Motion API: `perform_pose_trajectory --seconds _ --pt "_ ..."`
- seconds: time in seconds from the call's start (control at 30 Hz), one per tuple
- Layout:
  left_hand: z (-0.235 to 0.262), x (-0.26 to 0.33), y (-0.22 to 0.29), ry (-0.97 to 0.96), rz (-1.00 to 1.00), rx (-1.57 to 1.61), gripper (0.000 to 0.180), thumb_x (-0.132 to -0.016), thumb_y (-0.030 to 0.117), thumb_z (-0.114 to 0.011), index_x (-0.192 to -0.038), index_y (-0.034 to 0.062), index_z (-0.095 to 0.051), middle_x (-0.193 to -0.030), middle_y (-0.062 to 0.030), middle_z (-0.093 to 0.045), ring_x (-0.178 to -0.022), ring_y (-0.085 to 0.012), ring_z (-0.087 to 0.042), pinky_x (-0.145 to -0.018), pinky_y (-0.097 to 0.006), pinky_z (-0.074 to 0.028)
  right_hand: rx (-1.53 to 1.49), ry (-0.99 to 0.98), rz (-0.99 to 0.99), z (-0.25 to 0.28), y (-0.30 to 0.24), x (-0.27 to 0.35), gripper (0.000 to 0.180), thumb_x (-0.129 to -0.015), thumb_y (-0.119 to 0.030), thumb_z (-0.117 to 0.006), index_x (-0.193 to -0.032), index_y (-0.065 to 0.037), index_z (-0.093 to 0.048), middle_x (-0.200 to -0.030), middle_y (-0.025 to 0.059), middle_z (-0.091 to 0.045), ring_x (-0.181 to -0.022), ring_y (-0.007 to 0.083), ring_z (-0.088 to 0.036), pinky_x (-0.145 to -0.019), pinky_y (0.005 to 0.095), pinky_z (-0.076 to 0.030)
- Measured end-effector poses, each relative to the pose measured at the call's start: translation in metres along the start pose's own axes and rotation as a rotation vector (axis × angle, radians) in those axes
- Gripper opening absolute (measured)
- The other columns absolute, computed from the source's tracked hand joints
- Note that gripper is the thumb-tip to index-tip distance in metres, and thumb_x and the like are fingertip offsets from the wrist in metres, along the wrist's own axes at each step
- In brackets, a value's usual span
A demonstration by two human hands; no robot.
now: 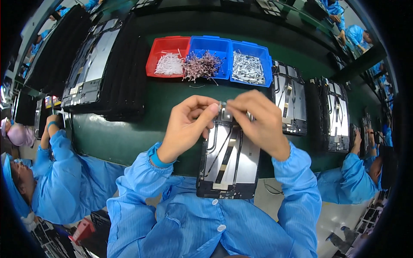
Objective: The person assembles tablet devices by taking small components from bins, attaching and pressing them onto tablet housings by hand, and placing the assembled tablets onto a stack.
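Far left of the hands: a co-worker's blue sleeve (56,172) at the counter (129,129) edge, and beyond it a stack of black trays (107,69) carrying flat panels. Left hand (187,124): fingers curled, thumb and forefinger pinched on the top edge of the panel assembly (230,159), at or near a small silvery part (224,111) there; can't tell exactly what the pinch holds. The panel lies directly under both hands, upright in view, lower end hanging over the counter edge toward the body. Right hand (260,120): also pinching at that same top edge, fingertips meeting the left's, so both are closed on the small part or the frame beside it. Handling judgement: the panel looks thin, light, stiff but flex-sensitive, with exposed ribbon cables and a bare metal back, so hold it by the black frame edges, not the cables or the middle. The small part looks tiny and easy to drop, fingertip pinch only. Beyond the hands: red bin (167,56) with white pieces, blue bin (208,56) with dark wiry pieces, second blue bin (251,64) with silvery pieces. Right of the hands: more panels (290,103) laid out, and another worker's sleeve (357,176).
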State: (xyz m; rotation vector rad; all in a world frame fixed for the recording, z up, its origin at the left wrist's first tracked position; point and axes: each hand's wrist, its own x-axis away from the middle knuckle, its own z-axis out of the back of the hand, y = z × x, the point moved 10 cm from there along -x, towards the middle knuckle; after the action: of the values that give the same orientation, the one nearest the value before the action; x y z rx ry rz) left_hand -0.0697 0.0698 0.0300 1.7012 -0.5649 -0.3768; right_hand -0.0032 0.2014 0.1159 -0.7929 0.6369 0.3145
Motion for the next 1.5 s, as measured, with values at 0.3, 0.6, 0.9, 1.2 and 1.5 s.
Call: perform_pose_trajectory --seconds 0.3,0.6,0.9,1.2,1.5 --pt "-0.004 0.009 -0.009 -0.101 0.177 0.152 0.016 -0.094 0.013 -0.067 -0.098 -0.002 -0.066 -0.08 -0.0041 -0.065 -0.062 -0.0052 -0.056 -0.047 -0.02 -0.046 -0.795 -0.152 -0.638 -0.04 0.045 0.04 0.015 -0.086 -0.007 -0.075 -0.099 0.0 -0.07 -0.079 0.0027 -0.068 -0.07 0.004 -0.06 -0.059 0.0187 -0.045" --pt "0.068 -0.016 0.072 0.66 -0.722 -0.749 0.016 -0.096 0.012 -0.064 -0.094 -0.0041 -0.066 -0.074 -0.0039 -0.062 -0.052 -0.0089 -0.055 -0.046 -0.023 -0.04 -0.626 0.212 -0.381 0.005 0.035 0.028 0.007 -0.092 -0.002 -0.068 -0.097 0.0 -0.065 -0.089 0.001 -0.061 -0.073 0.0032 -0.054 -0.063 0.0181 -0.042" --pt "0.047 -0.001 0.021 0.231 -0.075 -0.904 0.024 -0.089 0.024 -0.072 -0.094 0.0004 -0.07 -0.072 -0.0061 -0.066 -0.065 -0.0094 -0.059 -0.056 -0.027 -0.046 -0.745 0.191 -0.776 0.011 0.066 0.078 0.008 -0.094 -0.004 -0.064 -0.098 0.003 -0.064 -0.079 0.0094 -0.069 -0.051 0.0028 -0.051 -0.044 0.0178 -0.037" --pt "0.024 0.043 -0.033 0.012 0.216 -0.699 0.026 -0.083 0.016 -0.074 -0.086 -0.007 -0.062 -0.066 -0.0086 -0.066 -0.056 -0.0101 -0.061 -0.051 -0.026 -0.046 -0.752 0.304 -0.627 0.016 0.071 0.106 0.01 -0.095 -0.006 -0.064 -0.096 0.003 -0.06 -0.071 0.0031 -0.063 -0.05 0.0023 -0.049 -0.044 0.0175 -0.034" --pt "-0.015 0.056 -0.021 -0.355 0.575 -0.149 0.028 -0.095 0.026 -0.06 -0.101 -0.0014 -0.06 -0.066 -0.0025 -0.061 -0.043 -0.0055 -0.049 -0.035 -0.02 -0.034 -0.771 0.2 -0.555 0.054 0.043 0.038 0.01 -0.094 -0.006 -0.064 -0.098 0.003 -0.064 -0.082 0.0135 -0.07 -0.046 0.0051 -0.05 -0.041 0.0179 -0.037"
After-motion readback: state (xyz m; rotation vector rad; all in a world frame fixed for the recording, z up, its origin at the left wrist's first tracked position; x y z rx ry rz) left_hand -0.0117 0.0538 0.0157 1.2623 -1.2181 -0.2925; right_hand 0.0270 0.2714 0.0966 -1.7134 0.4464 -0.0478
